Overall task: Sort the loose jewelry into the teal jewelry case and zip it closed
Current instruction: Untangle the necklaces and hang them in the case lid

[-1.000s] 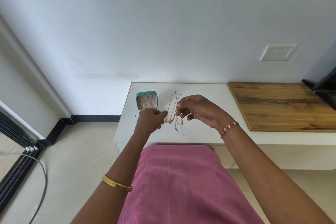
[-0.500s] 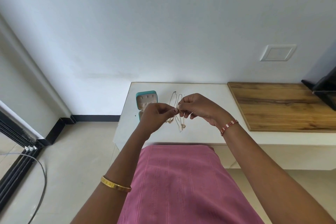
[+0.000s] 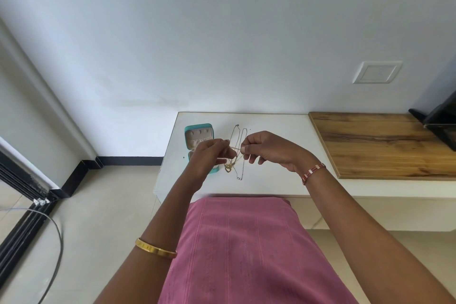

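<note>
Both hands pinch a thin gold chain [image 3: 235, 148] stretched between them above the white desk [image 3: 276, 180]. The left hand [image 3: 209, 155] has its fingertips closed on one end of that chain, its grip clamped on it near the open case. The right hand [image 3: 266, 153] pinches the other end between thumb and forefinger, with the remaining fingers curled loosely below. From the held chain a gold heart pendant [image 3: 228, 168] hangs down just over the desk surface.

A second, silver-coloured necklace [image 3: 243, 155] lies flat on the desk beneath the hands, its long loop running from near the far edge towards the person, with a small clasp or charm at the near end. Whether another fine chain lies alongside it is too small to tell.

The teal jewelry case [image 3: 199, 137] stands open at the left part of the desk, its lid upright and showing a beige lining with small slots. Its lower tray is mostly hidden behind the left hand; only a teal corner shows beside the wrist.

A gold bangle [image 3: 155, 249] sits on the left forearm and a red and white bracelet [image 3: 313, 172] on the right wrist. A pink garment [image 3: 246, 254] covers the person's lap at the bottom of the view. To the right, a wooden panel [image 3: 385, 143] forms the next stretch of the surface, with a dark object [image 3: 441, 126] at its far right edge. A white wall plate [image 3: 377, 72] is on the wall above. A grey cable [image 3: 56, 242] curves over the tiled floor at the left.
</note>
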